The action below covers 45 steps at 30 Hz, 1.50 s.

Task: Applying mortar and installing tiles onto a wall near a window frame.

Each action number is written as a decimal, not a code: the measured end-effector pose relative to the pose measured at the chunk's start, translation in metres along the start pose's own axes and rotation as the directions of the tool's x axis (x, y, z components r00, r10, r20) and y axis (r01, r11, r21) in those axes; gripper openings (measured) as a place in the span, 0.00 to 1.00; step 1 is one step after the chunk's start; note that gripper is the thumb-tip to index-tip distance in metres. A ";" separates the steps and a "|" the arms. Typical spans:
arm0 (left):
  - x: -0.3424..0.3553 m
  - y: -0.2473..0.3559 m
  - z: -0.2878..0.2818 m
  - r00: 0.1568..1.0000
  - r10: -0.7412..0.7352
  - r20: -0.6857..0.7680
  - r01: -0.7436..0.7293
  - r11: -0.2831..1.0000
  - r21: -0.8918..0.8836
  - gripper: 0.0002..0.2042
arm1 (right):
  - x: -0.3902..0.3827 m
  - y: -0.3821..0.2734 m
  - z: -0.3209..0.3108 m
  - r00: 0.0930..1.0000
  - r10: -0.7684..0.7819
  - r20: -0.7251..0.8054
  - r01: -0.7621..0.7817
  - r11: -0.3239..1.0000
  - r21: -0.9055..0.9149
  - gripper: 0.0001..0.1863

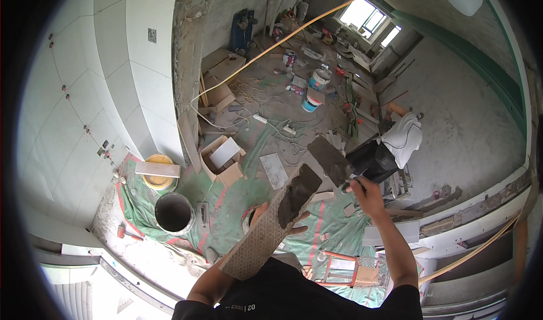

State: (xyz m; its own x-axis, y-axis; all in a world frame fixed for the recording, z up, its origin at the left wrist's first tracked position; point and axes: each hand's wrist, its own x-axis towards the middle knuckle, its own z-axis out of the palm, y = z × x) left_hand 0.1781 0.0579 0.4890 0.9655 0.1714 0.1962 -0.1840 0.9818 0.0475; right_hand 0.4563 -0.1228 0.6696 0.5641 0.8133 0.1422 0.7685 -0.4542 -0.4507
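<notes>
A long tile (254, 243), its patterned back facing up, slants across in front of me. My left hand (298, 227) supports it from underneath, fingers showing past both edges; the palm is hidden. Dark wet mortar (301, 191) covers the tile's far end. My right hand (369, 197) is closed round the handle of a flat trowel (330, 159). Its rectangular blade, coated in mortar, is just beyond and to the right of the tile's far end.
A bucket of grey mortar (174, 213) stands at left beside a yellow bucket (158, 179) with a board across it. Another trowel (203, 218) lies nearby. An opened cardboard box (222, 157) sits farther out. At right, a person in a white top (403, 140) bends over.
</notes>
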 end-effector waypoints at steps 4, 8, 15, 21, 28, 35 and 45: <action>-0.009 0.017 0.010 0.999 0.023 -0.049 -0.025 0.999 -0.032 0.42 | -0.002 -0.055 -0.025 0.992 -0.121 0.026 0.119 0.990 0.068 0.14; -0.014 0.028 0.011 0.996 -0.035 -0.078 0.031 0.998 -0.045 0.40 | -0.011 -0.107 -0.040 0.848 -0.469 0.248 0.527 0.793 -0.305 0.13; -0.022 0.021 0.013 0.987 -0.136 -0.085 0.140 0.989 0.041 0.41 | 0.026 -0.110 0.000 0.836 -0.522 0.172 0.535 0.702 -0.471 0.15; -0.016 0.023 -0.005 0.991 0.015 0.130 0.017 0.971 -0.240 0.42 | 0.006 -0.078 0.033 0.990 0.136 0.050 -0.144 0.936 0.320 0.21; 0.009 0.046 -0.054 0.956 0.292 -0.010 -0.289 0.940 -0.180 0.38 | -0.083 -0.089 0.146 0.891 0.255 0.377 -0.445 0.315 0.838 0.25; -0.001 0.051 -0.079 0.915 0.307 -0.262 -0.369 0.899 -0.235 0.29 | -0.122 -0.096 0.205 0.826 0.324 0.461 -0.556 0.601 0.573 0.18; -0.008 0.055 -0.107 0.842 0.512 -0.169 -0.539 0.814 -0.216 0.27 | -0.166 -0.042 0.121 0.846 0.326 0.423 -0.435 0.880 0.192 0.14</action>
State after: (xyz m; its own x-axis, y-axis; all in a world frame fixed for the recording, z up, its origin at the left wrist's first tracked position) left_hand 0.1797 0.1196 0.3857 0.7498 0.6613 0.0237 -0.6303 0.7246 -0.2788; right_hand 0.2937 -0.1942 0.5582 0.6000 0.6933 -0.3992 0.3726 -0.6837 -0.6274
